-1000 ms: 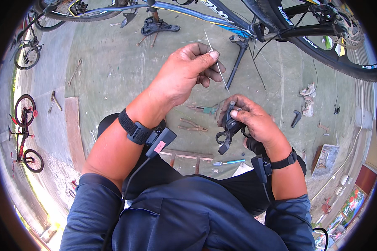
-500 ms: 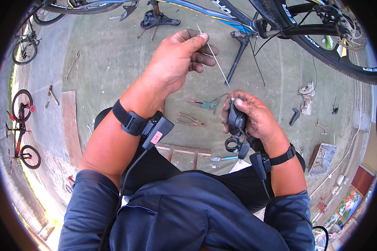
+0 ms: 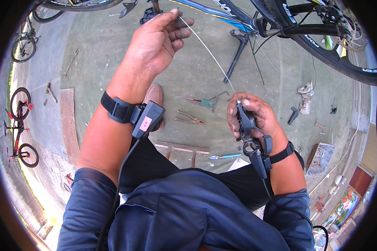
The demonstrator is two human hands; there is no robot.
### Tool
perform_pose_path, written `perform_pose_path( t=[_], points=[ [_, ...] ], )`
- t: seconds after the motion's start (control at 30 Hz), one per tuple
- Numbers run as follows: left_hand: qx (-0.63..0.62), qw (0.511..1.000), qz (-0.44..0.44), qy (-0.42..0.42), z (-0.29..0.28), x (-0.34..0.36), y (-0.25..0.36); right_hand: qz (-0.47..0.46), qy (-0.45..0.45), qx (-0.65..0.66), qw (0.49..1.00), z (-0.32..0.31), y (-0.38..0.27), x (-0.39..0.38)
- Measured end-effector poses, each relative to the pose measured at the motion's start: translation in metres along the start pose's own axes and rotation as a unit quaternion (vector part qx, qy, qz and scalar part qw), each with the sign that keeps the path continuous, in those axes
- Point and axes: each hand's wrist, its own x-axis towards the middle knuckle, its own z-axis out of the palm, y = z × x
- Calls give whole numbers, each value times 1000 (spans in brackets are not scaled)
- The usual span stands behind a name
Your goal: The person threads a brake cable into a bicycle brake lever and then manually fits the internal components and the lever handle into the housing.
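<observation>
My left hand (image 3: 153,44), raised toward the upper left, pinches a thin, silvery bicycle cable (image 3: 210,53) between thumb and forefinger. The wire runs taut and slanting down to a black bike shifter (image 3: 246,119), entering at its light-coloured upper end. My right hand (image 3: 262,115) grips that shifter, with the thumb over the top and the fingers curled behind. A round open clamp (image 3: 251,146) hangs at the shifter's lower end, near my wrist. The cable's far end is hidden at my left fingertips.
A bicycle frame (image 3: 215,16) and its large tyre (image 3: 322,58) span the top. On the green floor lie pliers (image 3: 190,118), a green-handled tool (image 3: 207,103), a blue-handled screwdriver (image 3: 226,157), crumpled plastic (image 3: 305,100) and a small spanner (image 3: 320,127). A red bicycle (image 3: 19,125) stands far left.
My left hand has moved up and left with the cable, and a longer stretch of wire shows. My right hand and the shifter have shifted slightly right and down.
</observation>
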Motion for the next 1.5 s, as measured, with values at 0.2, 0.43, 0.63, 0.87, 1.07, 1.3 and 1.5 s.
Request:
perform_pose_path(
  t=[0.2, 0.43, 0.63, 0.87, 1.07, 1.3, 1.5],
  points=[
    [-71, 996, 56, -2, -38, 15, 23, -35, -49, 65, 996, -10, 6, 5],
    [-92, 991, 102, -9, -60, 21, 43, -48, -81, 136, 986, -8, 8, 5],
    [-102, 988, 116, -7, -70, 23, 50, -65, -108, 170, 977, -9, 8, 5],
    [-96, 987, 127, -10, -71, 24, 51, -62, -123, 188, 972, -11, 6, 6],
    [-103, 987, 123, -11, -74, 25, 53, -60, -111, 193, 973, -7, 5, 4],
    [-122, 985, 125, 15, -77, 26, 55, -67, -85, 174, 979, -3, 2, 1],
    [-128, 981, 140, 25, -84, 26, 62, -86, -78, 159, 980, -7, 2, 3]
  ],
)
